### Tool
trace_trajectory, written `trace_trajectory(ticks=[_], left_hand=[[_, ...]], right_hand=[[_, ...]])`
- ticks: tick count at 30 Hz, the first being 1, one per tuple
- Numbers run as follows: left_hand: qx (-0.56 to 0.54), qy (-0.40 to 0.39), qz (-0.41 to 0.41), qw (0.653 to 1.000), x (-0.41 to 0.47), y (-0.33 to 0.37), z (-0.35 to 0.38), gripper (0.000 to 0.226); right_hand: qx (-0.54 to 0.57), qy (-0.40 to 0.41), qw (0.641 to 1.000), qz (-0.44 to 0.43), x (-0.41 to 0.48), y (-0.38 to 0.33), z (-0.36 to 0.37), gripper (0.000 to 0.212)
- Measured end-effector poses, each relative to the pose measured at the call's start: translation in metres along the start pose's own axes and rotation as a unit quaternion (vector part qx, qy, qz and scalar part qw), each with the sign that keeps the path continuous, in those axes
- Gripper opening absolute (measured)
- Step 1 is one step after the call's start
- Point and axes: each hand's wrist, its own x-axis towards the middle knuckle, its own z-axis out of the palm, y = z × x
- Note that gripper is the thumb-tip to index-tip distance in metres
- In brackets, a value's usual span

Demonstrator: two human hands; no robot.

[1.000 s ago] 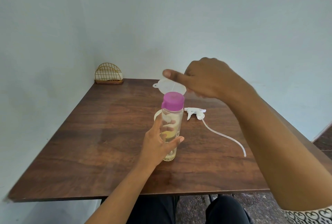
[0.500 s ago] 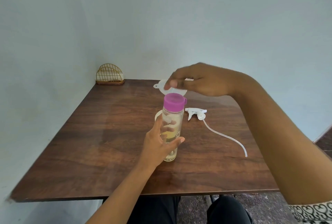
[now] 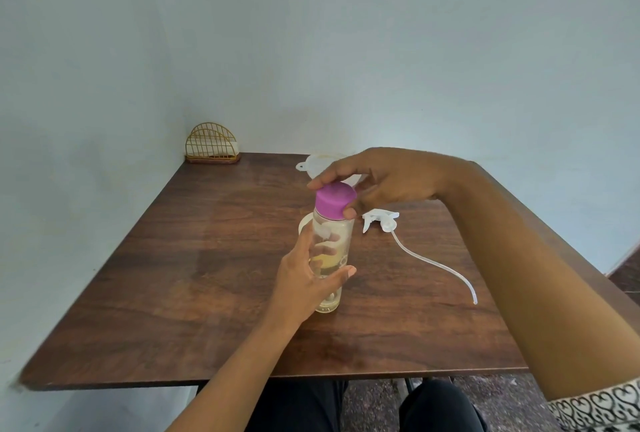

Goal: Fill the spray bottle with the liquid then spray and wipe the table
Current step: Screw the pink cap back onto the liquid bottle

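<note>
A gold wire napkin holder (image 3: pixel 212 143), half-round with a reddish-brown base, stood at the far left, close to where two pale blue-grey walls (image 3: pixel 415 50) met. Something white, perhaps napkins, sat inside it. Below, a dark speckled floor (image 3: pixel 377 404) showed.

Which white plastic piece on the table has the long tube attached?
The spray head, right of the bottle; its tube curves toward the near edge. The funnel behind the right hand has none.

The left hand (image 3: pixel 304 279) grips an upright clear bottle (image 3: pixel 341 227) (yellowish liquid (image 3: pixel 327 261) inside) on the table (image 3: pixel 207 275); the right hand (image 3: pixel 384 182) pinches its purple cap (image 3: pixel 334 201). A white spray head (image 3: pixel 382 220) with its tube lies just beside.
</note>
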Motion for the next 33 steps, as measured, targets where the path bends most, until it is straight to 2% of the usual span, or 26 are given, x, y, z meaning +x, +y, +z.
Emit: trace_trajectory(ticks=[4, 12, 13, 15, 16, 19, 22, 26, 27, 28, 30, 31, 33], left_hand=[[-0.003, 0.002, -0.002, 1.0, -0.001, 0.0, 0.0, 0.056], [0.011, 0.024, 0.02, 0.999, -0.001, -0.002, 0.003, 0.066], [0.009, 0.018, 0.019, 1.0, -0.001, -0.001, 0.003, 0.065], [0.004, -0.012, 0.013, 1.0, 0.001, -0.001, 0.003, 0.063], [0.001, -0.027, 0.012, 1.0, 0.002, -0.001, 0.003, 0.064], [-0.004, -0.026, 0.016, 1.0, 0.004, -0.002, 0.005, 0.059], [-0.002, 0.012, 0.025, 1.0, -0.002, -0.001, 0.007, 0.053], [-0.022, 0.01, 0.008, 1.0, -0.006, -0.003, 0.002, 0.06], [-0.022, -0.004, 0.0, 1.0, -0.006, -0.003, -0.001, 0.062], [-0.023, -0.022, -0.009, 0.999, -0.006, -0.002, -0.004, 0.063], [-0.028, -0.061, -0.033, 0.997, -0.007, 0.0, -0.009, 0.065], [-0.028, -0.073, -0.049, 0.996, -0.009, 0.0, -0.013, 0.065], [-0.038, -0.095, -0.073, 0.992, -0.011, -0.001, -0.017, 0.067]], right_hand=[[-0.046, 0.068, 0.996, -0.022, 0.006, 0.0, 0.004, 0.047], [-0.085, 0.141, 0.985, -0.05, 0.003, 0.007, 0.021, 0.047], [-0.155, 0.166, 0.971, -0.072, 0.004, 0.007, 0.027, 0.042], [-0.338, 0.226, 0.904, -0.133, 0.007, 0.011, 0.039, 0.041], [-0.384, 0.252, 0.874, -0.158, 0.009, 0.014, 0.044, 0.043], [-0.409, 0.309, 0.837, -0.191, 0.016, 0.02, 0.042, 0.04], [-0.43, 0.355, 0.812, -0.175, 0.023, 0.016, 0.05, 0.043], [-0.441, 0.373, 0.806, -0.13, 0.024, 0.002, 0.063, 0.045], [-0.416, 0.364, 0.824, -0.121, 0.021, 0.002, 0.064, 0.047], [-0.358, 0.347, 0.859, -0.113, 0.015, 0.002, 0.067, 0.05], [-0.109, 0.335, 0.932, -0.084, -0.004, 0.006, 0.085, 0.062], [0.039, 0.352, 0.932, -0.073, -0.013, 0.011, 0.1, 0.068], [0.235, 0.384, 0.892, -0.047, -0.03, 0.027, 0.137, 0.076]])
